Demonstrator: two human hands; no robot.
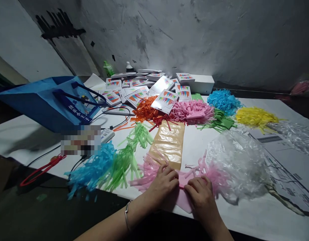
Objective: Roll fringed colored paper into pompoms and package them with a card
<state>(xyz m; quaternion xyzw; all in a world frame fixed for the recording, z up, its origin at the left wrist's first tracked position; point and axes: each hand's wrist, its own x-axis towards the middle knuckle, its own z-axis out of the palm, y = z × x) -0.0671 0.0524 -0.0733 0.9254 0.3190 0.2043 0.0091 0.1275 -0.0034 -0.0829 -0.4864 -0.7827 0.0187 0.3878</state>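
A pink tissue-paper tassel [183, 200] lies at the table's front edge, its cut fringe spread out to both sides. My left hand [164, 182] bends its fingers over the uncut middle band and grips it from the left. From the right, my right hand [201, 193] pinches the same band, thumb toward the other hand. A darker pink fold shows between the two hands. Just beyond them lies a flat packet in brown wrapping [169, 144]. To the left rest a light green tassel [123, 164] and a blue tassel [96, 167].
Clear plastic bags [238, 162] lie on the right beside a printed cardboard sheet [287, 167]. Orange [146, 110], pink [193, 110], blue [224, 101] and yellow [256, 116] tassel bundles line the back, near several bunting packs [136, 97]. A blue bag [44, 100] and cables stand left.
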